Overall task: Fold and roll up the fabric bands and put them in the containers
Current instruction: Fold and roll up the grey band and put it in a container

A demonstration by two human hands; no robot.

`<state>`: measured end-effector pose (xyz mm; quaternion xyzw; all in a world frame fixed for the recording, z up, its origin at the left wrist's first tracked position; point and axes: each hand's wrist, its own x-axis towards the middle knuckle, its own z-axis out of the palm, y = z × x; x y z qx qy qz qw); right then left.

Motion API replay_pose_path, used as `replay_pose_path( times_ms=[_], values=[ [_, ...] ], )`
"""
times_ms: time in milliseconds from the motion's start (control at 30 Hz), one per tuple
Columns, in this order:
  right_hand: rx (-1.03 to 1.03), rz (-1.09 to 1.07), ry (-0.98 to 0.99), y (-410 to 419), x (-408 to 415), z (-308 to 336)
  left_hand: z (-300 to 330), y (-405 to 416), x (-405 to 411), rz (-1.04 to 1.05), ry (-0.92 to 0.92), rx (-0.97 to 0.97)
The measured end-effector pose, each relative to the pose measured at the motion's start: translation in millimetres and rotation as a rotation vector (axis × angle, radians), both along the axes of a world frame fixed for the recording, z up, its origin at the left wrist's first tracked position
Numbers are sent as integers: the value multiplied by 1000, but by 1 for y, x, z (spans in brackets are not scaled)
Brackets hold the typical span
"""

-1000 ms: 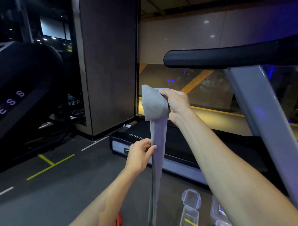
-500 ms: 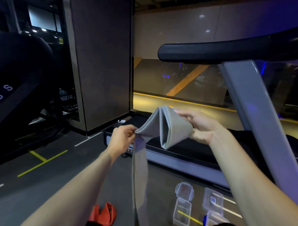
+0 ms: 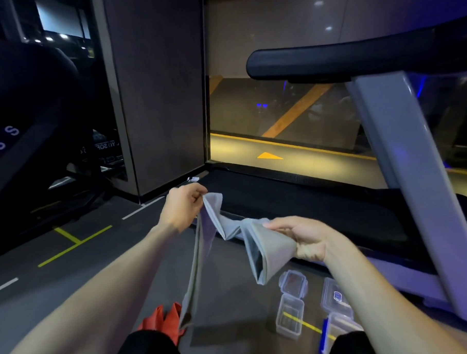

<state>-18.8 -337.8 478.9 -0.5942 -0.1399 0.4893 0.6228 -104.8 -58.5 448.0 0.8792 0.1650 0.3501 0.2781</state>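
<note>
A long grey fabric band [image 3: 270,248] stretches between both hands above the floor. My right hand [image 3: 303,238] grips its folded end, which hangs as a stack of layers. My left hand [image 3: 184,205] pinches the band higher up, and the loose tail [image 3: 191,283] hangs down from there towards the floor. A red fabric band [image 3: 163,320] lies crumpled on the floor by my left knee. Clear plastic containers stand on the floor below my right hand: an open one [image 3: 289,315] with its lid [image 3: 293,281] flipped back, and a shut one [image 3: 336,296].
A treadmill deck [image 3: 322,207] lies just beyond my hands, with its grey upright [image 3: 404,185] and black handrail [image 3: 355,56] on the right. Another machine [image 3: 23,111] fills the left. A third container [image 3: 338,330] with blue clips sits by my right knee.
Both hands have come down from head height towards the floor. My left hand slid up the band and moved left, so another length is drawn out beside the folded stack.
</note>
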Motion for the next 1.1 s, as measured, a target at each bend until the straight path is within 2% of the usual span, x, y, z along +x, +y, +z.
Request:
replay_pose_path(
  times_ms=[200, 333, 467, 600, 900, 1100],
  values=[
    [-52, 4, 78, 20, -2, -38, 12, 2, -5, 29, -20, 80],
    [-18, 19, 63, 39, 2, -39, 8, -2, -6, -12, 2, 95],
    [73, 54, -17, 58, 2, -20, 3, -11, -6, -80, 11, 53],
    [149, -27, -121, 70, 2, -12, -1, -21, -6, -145, 16, 18],
    [211, -136, 53, 71, 10, -20, -5, -32, -3, -244, -112, -102],
    [221, -126, 13, 69, 17, -24, -4, -36, -3, -394, -83, -116]
  ],
)
